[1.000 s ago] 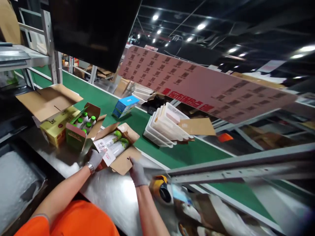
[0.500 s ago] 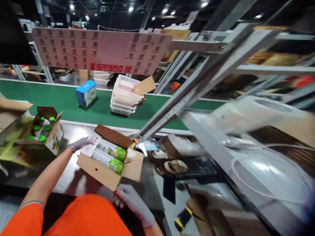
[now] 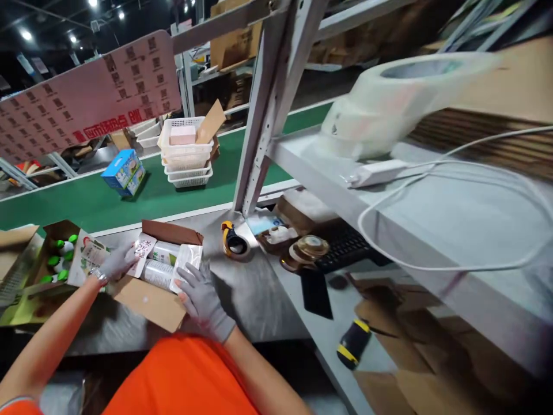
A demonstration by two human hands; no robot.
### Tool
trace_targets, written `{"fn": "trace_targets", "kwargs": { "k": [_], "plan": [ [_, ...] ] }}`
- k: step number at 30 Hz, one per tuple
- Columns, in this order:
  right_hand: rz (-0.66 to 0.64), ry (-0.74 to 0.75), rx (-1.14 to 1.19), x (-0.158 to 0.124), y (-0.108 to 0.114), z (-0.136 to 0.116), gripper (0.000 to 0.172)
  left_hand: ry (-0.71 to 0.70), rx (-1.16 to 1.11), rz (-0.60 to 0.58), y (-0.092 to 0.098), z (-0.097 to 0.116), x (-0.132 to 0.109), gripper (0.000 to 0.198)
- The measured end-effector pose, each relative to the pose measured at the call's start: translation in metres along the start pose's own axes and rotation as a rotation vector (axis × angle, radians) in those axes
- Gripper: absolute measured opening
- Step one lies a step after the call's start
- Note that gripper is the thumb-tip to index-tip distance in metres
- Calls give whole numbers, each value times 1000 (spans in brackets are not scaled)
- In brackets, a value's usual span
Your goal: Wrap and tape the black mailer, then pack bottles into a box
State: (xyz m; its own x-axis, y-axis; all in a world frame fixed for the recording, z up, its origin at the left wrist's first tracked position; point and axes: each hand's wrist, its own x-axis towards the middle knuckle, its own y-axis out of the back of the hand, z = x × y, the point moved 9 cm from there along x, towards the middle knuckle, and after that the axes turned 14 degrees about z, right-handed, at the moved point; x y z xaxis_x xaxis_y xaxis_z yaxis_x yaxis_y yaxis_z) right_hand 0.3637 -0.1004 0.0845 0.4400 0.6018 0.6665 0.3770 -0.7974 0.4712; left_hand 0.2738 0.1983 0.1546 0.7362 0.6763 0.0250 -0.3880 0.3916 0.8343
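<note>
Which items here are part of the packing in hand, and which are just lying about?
In hand: open carton; bottles inside it; left hand on the carton's left flap; right hand on its right flap.

Lying about: tape dispenser; keyboard; blue box; white baskets; box of green-capped bottles.

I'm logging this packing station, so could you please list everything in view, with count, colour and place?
Open carton: one, brown, on the steel bench, between both hands.
Bottles: at least two, white and green, lying inside that carton.
Second carton of bottles: one, brown, green caps, far left.
Blue box: one, on the green conveyor.
Stacked baskets: several, white, on the conveyor.
Tape dispenser: one, yellow and black, on the bench.
Keyboard: one, black, under the shelf.
Tape roll: one, pale, on the shelf.
White cable: one, on the shelf.
Left hand: grey glove, at the carton's left flap.
Right hand: grey glove, on the carton's right flap.
</note>
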Motion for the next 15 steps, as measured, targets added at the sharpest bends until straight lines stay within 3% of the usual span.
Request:
{"fn": "trace_targets", "kwargs": {
  "k": [2, 4, 6, 8, 11, 15],
  "plan": [
    [44, 20, 39, -4, 4, 2, 36, -104, 82, -57, 5, 13, -28, 80],
    [86, 62, 82, -7, 7, 2, 35, -192, 160, -199, 1, 24, -61, 90],
    [120, 98, 110, -8, 8, 2, 38, -226, 261, -334, -6, 27, -88, 112],
    [144, 102, 124, -8, 9, 5, 42, -230, 348, -390, -10, 28, -102, 129],
    [213, 60, 112, -7, 15, 15, 49, -195, 339, -364, -10, 31, -94, 113],
    [267, 46, 63, 1, 20, 35, 42, -148, 298, -278, -13, 33, -51, 80]
  ]
}}
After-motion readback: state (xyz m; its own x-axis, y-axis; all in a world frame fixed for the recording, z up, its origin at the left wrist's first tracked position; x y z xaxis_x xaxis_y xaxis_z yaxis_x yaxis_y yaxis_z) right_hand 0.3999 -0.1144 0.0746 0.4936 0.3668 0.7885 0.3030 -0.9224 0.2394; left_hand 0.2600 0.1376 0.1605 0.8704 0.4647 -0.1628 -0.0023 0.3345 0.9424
